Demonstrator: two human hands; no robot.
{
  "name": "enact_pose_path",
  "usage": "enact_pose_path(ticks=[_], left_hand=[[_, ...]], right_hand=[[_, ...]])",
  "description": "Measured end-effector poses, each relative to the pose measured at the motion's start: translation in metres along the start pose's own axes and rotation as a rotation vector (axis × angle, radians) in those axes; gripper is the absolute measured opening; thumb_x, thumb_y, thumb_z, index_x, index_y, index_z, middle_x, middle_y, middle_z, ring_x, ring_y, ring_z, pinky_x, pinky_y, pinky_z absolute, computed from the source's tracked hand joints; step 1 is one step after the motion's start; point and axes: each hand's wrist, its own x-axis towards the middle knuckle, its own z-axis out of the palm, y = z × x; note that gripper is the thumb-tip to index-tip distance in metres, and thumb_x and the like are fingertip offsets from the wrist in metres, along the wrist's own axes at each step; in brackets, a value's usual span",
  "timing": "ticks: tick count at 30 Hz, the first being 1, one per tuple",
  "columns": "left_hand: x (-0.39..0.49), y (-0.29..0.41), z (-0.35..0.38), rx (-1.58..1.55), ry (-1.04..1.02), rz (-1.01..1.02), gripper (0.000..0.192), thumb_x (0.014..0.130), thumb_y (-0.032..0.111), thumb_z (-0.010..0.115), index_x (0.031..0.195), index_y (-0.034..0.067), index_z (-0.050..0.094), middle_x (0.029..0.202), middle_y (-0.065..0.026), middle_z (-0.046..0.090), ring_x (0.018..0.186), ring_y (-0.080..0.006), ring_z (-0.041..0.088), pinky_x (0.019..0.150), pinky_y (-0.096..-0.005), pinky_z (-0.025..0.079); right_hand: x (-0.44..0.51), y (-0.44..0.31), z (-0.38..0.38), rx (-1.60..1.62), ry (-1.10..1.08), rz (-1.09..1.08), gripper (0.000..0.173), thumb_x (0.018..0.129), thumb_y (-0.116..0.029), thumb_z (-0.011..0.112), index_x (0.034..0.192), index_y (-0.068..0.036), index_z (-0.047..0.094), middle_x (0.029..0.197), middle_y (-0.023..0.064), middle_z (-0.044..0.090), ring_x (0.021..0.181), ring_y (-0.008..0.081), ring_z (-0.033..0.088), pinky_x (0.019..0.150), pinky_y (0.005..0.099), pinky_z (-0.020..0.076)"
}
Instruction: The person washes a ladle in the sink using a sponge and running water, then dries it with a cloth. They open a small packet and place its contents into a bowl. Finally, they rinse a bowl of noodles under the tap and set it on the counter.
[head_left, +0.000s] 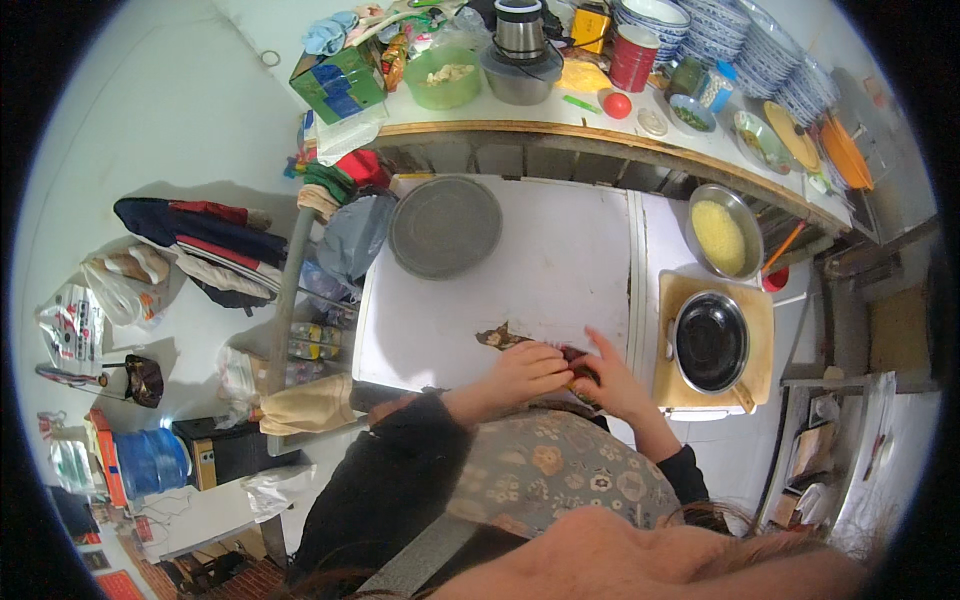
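Note:
My left hand and my right hand are close together at the near edge of a white worktop. Something dark, with small reddish and yellow parts, shows between and under the fingers; what it is, and whether either hand grips it, is hard to tell. A jagged brown patch lies on the surface just beyond my left hand. A round grey lid or tray lies at the far left of the top.
On the right, a black pan rests on a wooden board, with a metal bowl of yellow food beyond it. A raised shelf across the back holds a green basin, a chopper and stacked bowls. Bags hang at left.

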Motion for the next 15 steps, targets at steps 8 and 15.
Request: enact_pose_path(ticks=[8,15], left_hand=[[-0.03,-0.239,-0.161,0.831,0.347,-0.633,0.058,0.083,-0.002,0.058,0.14,0.007,0.051,0.13,-0.0201,0.061,0.11,-0.0385,0.063,0.091,-0.0457,0.051],[-0.135,-0.266,-0.21,0.54,-0.12,-1.476,0.043,0.082,0.016,0.07,0.124,0.009,0.064,0.123,-0.0172,0.066,0.113,-0.0373,0.063,0.094,-0.0466,0.051]], right_hand=[[-0.012,-0.004,0.014,-0.029,-0.116,0.047,0.034,0.086,-0.015,0.069,0.119,-0.007,0.066,0.131,0.0135,0.059,0.111,0.0357,0.062,0.094,0.0424,0.052],[-0.017,0.005,0.008,-0.191,-0.092,-0.11,0.026,0.086,-0.008,0.065,0.111,-0.007,0.07,0.123,0.0115,0.065,0.11,0.0338,0.063,0.095,0.0416,0.052]])
